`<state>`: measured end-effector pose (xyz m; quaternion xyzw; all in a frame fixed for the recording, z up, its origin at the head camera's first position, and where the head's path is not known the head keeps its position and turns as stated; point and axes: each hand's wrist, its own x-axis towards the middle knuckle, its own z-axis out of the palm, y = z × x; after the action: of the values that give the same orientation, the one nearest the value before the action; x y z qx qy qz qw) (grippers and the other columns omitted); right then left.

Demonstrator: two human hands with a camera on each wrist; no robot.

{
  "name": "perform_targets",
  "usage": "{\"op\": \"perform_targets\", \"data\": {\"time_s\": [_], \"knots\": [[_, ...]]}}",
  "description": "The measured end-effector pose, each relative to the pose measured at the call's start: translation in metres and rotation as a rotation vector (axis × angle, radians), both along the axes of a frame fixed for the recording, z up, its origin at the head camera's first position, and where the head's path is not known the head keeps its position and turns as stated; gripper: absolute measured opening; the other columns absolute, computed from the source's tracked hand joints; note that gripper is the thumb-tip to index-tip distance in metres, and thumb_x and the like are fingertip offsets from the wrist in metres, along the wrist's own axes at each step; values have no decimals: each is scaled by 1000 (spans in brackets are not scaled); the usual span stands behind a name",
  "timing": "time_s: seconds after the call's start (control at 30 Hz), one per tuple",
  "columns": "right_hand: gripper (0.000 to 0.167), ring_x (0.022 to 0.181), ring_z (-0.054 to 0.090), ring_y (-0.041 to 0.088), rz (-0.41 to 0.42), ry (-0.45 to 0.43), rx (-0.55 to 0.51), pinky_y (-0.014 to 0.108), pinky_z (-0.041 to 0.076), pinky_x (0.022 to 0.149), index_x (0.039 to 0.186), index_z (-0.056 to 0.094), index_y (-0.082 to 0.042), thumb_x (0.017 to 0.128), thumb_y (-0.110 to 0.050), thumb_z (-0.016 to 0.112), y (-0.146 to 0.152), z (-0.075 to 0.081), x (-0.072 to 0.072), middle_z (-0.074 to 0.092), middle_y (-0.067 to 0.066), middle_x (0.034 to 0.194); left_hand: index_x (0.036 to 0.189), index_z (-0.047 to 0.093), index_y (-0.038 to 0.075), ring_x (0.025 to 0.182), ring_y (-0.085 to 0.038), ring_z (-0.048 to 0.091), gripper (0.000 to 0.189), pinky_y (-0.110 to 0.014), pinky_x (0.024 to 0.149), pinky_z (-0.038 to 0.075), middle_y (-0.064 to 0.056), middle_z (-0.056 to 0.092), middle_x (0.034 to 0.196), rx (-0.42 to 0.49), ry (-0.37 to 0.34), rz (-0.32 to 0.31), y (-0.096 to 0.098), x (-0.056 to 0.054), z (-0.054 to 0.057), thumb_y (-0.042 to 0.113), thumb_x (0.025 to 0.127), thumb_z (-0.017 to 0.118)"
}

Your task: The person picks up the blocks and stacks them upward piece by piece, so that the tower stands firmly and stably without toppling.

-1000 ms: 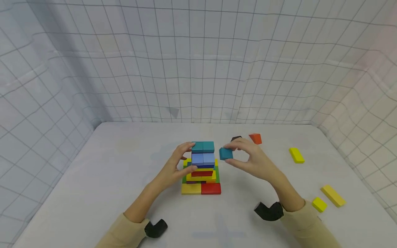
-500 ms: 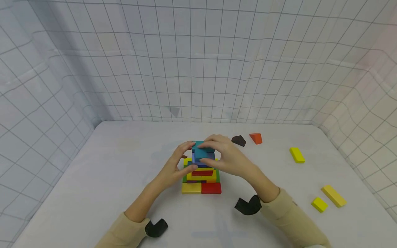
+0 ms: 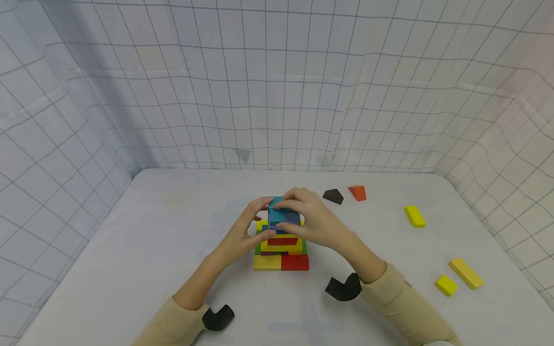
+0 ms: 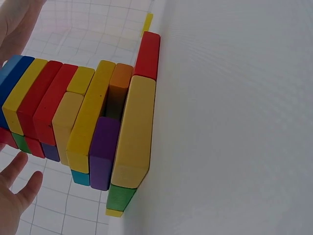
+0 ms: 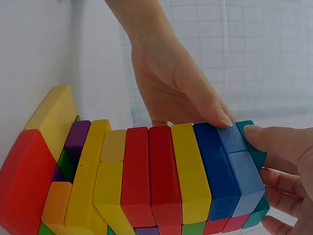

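Observation:
A tower of coloured wooden building blocks (image 3: 281, 241) stands mid-table. My right hand (image 3: 318, 221) pinches a teal block (image 3: 278, 216) between thumb and fingers at the tower's top front; in the right wrist view this teal block (image 5: 252, 142) lies against two light-blue blocks (image 5: 246, 181). Another teal block (image 3: 275, 201) shows behind it, partly covered by the fingers. My left hand (image 3: 241, 235) is at the tower's upper left side, thumb in front and fingers farther back. In the right wrist view its thumb tip meets the top layers; its other fingers are mostly hidden there.
Behind the right hand lie a black block (image 3: 333, 196) and an orange-red wedge (image 3: 357, 192). To the right are a yellow block (image 3: 415, 216), a small yellow block (image 3: 446, 285) and a longer yellow block (image 3: 465, 273). White gridded cloth (image 3: 277, 96) walls the back and sides.
My right hand has carried the teal block leftward from beside the tower onto its top front, then slightly farther left. The black block behind has come into view. My left hand has stayed put.

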<state>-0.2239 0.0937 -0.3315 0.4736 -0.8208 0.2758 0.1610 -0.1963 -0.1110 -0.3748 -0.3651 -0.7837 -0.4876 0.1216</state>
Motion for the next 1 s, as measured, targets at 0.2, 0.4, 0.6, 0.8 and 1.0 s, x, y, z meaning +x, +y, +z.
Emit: {"op": "perform_targets", "data": {"time_s": [0.2,0.4,0.6,0.8,1.0], "knots": [[33,95,50,18,9,16,-29,29,43,77,103,68,-7,73,-19,77,1,-3,0,57,6,102,133,31,-6,116,-37,41,56,-56,85,41,-23,32,137,11,3,-17,-1,0,0,15,90,58],[34,93,50,18,14,45,-45,29,42,76,103,69,-8,72,-19,78,1,-4,0,57,6,100,133,31,-6,115,-38,41,55,-53,86,41,-24,31,137,17,-1,-7,-1,-5,-8,25,93,53],[35,94,50,18,15,53,-39,30,42,76,104,69,-8,70,-16,79,2,-5,0,57,6,100,138,31,3,116,-33,41,57,-52,87,40,-16,31,141,29,-15,13,-2,-18,-30,12,89,58],[42,100,48,19,-5,17,-24,35,43,82,112,65,-10,73,-19,77,14,-3,3,54,6,107,139,31,11,118,-27,42,55,-47,89,40,-9,31,142,25,-21,27,-3,-18,-32,27,92,55],[40,104,49,18,-195,-54,-109,31,45,89,111,65,-11,73,-10,76,74,-11,8,56,2,108,139,32,13,117,-26,43,56,-47,89,41,-7,32,142,6,-29,68,-1,-16,-30,33,92,53]]}}
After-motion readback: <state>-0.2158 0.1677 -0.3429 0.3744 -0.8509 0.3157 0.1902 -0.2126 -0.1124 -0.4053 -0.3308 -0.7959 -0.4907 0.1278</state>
